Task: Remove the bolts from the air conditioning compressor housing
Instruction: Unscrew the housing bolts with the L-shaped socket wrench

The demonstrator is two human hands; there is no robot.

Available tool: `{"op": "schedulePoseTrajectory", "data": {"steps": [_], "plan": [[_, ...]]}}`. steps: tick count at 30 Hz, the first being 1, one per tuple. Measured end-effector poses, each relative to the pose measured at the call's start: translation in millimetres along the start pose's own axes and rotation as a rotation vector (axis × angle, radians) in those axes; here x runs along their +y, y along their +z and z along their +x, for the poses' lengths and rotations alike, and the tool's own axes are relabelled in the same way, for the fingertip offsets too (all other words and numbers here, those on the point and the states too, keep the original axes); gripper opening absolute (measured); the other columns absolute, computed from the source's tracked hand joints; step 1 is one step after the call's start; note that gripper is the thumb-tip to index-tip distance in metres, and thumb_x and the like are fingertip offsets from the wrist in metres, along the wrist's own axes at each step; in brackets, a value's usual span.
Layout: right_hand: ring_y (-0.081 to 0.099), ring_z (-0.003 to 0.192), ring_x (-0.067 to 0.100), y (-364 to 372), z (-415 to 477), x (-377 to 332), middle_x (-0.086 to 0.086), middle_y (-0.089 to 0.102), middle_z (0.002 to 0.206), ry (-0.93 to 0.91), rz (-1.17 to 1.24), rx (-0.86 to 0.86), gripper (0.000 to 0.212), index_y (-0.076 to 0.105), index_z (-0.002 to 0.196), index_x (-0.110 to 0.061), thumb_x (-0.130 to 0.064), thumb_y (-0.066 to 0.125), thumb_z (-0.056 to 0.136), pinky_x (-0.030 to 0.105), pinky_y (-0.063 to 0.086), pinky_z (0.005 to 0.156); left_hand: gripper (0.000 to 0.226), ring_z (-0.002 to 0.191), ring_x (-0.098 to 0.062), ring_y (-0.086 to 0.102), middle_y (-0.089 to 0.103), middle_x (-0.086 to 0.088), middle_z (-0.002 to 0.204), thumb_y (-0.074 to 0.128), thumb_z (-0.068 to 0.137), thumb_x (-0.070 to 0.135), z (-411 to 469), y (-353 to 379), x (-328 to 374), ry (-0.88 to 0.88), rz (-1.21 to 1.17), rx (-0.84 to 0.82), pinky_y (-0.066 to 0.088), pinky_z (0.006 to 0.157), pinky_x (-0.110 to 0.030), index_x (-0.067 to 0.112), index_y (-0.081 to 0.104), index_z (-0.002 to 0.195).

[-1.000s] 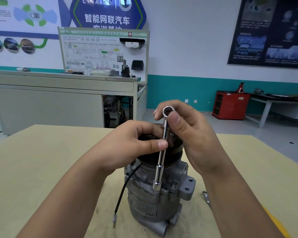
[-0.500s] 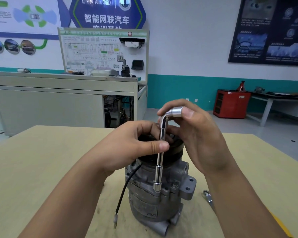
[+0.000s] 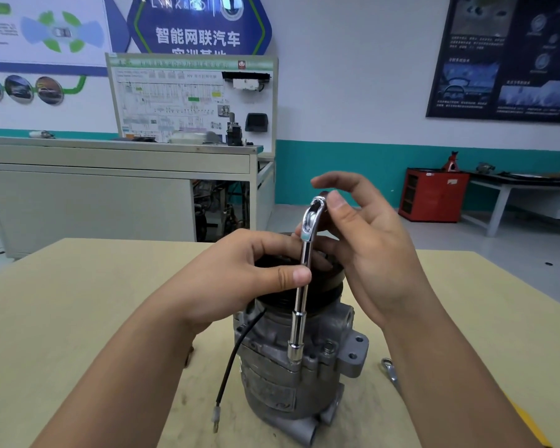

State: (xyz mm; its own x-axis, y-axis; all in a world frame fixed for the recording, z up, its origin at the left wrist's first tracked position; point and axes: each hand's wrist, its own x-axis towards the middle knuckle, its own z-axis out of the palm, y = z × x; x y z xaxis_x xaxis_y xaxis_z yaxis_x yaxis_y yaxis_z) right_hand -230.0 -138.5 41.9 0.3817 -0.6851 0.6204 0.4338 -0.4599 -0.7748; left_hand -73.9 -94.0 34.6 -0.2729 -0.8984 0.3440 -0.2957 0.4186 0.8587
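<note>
housing: grimy grey cast-metal compressor housing (image 3: pixel 272 376), standing upright
wrench: chrome l-shaped socket wrench (image 3: pixel 301 305), socket end down on housing
left hand (image 3: pixel 240 279): pinches wrench shaft
right hand (image 3: pixel 375 253): fingers spread, gripping nothing

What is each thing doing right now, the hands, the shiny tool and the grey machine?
Grey metal compressor: standing upright on the tan table.
Chrome L-shaped socket wrench: upright, socket end down on the housing.
Left hand: pinching the wrench shaft.
Right hand: fingers spread, thumb touching the wrench's bent top.
Thin black wire: hanging loose, plug unconnected.
Silver bolt beside the socket: seated in the housing.
</note>
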Motion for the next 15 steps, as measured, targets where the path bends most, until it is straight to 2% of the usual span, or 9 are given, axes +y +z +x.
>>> {"op": "schedulePoseTrajectory", "data": {"steps": [4, 7, 9, 12, 15], "plan": [[0.062, 0.076, 0.009, 2.4, 0.6, 0.9, -0.010, 0.066, 0.076, -0.045, -0.156, 0.017, 0.014, 0.067, 0.094, -0.025, -0.033, 0.060, 0.084, 0.032, 0.056, 0.074, 0.019, 0.094, -0.012, 0.069, 0.074, 0.002, 0.096, 0.069, 0.072, 0.025, 0.0, -1.2, -0.9, 0.000, -0.004, 0.022, 0.051, 0.082, -0.020, 0.024, 0.075, 0.090], [0.064, 0.088, 0.002, 3.6, -0.6, 1.4, -0.015, 0.068, 0.090, -0.067, -0.307, -0.025, 0.023, 0.065, 0.097, -0.038, -0.038, 0.065, 0.074, 0.023, 0.052, 0.081, 0.027, 0.096, -0.018, 0.069, 0.074, -0.003, 0.098, 0.071, 0.071, 0.030, -0.6, 1.1, -0.3, -0.009, 0.035, 0.045, 0.053, 0.090, -0.034, 0.016, 0.073, 0.095], [0.061, 0.092, -0.002, 6.5, -1.5, 1.8, -0.018, 0.064, 0.095, -0.079, -0.385, -0.058, 0.027, 0.062, 0.100, -0.044, -0.039, 0.064, 0.074, 0.016, 0.047, 0.081, 0.036, 0.097, -0.021, 0.068, 0.073, -0.006, 0.100, 0.072, 0.071, 0.031, -1.0, 3.8, 2.2, 0.002, 0.050, 0.054, 0.051, 0.094, -0.042, 0.008, 0.070, 0.099], [0.056, 0.089, -0.003, 9.9, -2.2, 3.0, -0.022, 0.057, 0.087, -0.110, -0.396, -0.113, 0.022, 0.064, 0.103, -0.037, -0.032, 0.055, 0.083, 0.011, 0.041, 0.077, 0.051, 0.099, -0.029, 0.066, 0.070, -0.015, 0.100, 0.074, 0.068, 0.029, -0.3, 6.1, 2.4, 0.019, 0.045, 0.079, 0.047, 0.095, -0.050, -0.007, 0.062, 0.102], [0.058, 0.096, 0.003, 8.7, -3.2, 4.3, -0.018, 0.061, 0.093, -0.115, -0.364, -0.123, 0.023, 0.065, 0.102, -0.038, -0.028, 0.054, 0.084, 0.017, 0.042, 0.083, 0.048, 0.097, -0.030, 0.066, 0.069, -0.018, 0.099, 0.074, 0.067, 0.027, 0.5, 6.8, 3.3, 0.028, 0.044, 0.084, 0.049, 0.094, -0.047, -0.008, 0.061, 0.097]]}}
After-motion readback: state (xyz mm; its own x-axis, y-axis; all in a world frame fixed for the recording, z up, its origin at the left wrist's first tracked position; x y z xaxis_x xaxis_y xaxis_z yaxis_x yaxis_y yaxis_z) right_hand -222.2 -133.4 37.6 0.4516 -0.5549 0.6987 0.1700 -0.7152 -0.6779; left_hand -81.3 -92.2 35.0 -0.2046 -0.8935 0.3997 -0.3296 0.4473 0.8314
